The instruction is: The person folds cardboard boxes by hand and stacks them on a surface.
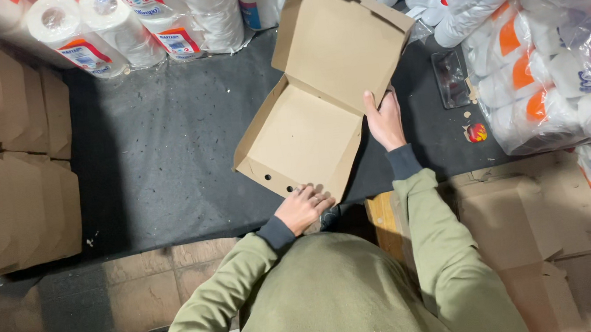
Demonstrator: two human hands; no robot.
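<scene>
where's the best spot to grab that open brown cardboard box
Probably by the side walls of the shallow tray of the open brown cardboard box, one hand per side, as the left hand and right hand sit now. The raised lid hinges at the far edge and would likely flop.
</scene>
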